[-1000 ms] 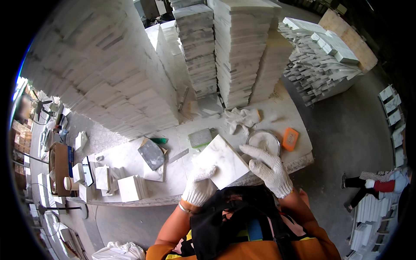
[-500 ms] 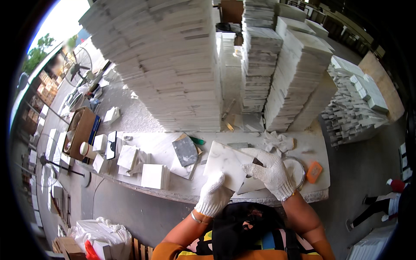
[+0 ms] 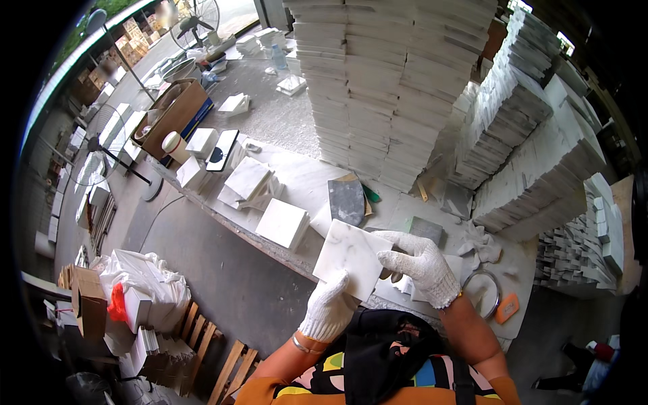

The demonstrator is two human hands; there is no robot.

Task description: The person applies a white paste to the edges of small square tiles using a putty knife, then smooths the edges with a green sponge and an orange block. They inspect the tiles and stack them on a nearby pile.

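Observation:
A square white marble tile with grey veins is held tilted in front of my body, above the near edge of the workbench. My left hand, in a white knitted glove, is closed on its lower edge, thumb on the face. My right hand, gloved the same way, has its fingers and thumb at the tile's right edge, closed on it. The undersides of some right fingertips look dark. Beyond the tile lies a dark grey slab. A small tile stack stands to its left.
Tall stacks of white tiles rise behind the bench. At right lie a round metal ring, an orange block and a crumpled cloth. A phone, cup and cardboard box are at left; a standing fan is beyond.
My view has swung left, so the stacks sit farther right. The tile now shows more squarely in my left hand, and my right fingers remain at its right edge.

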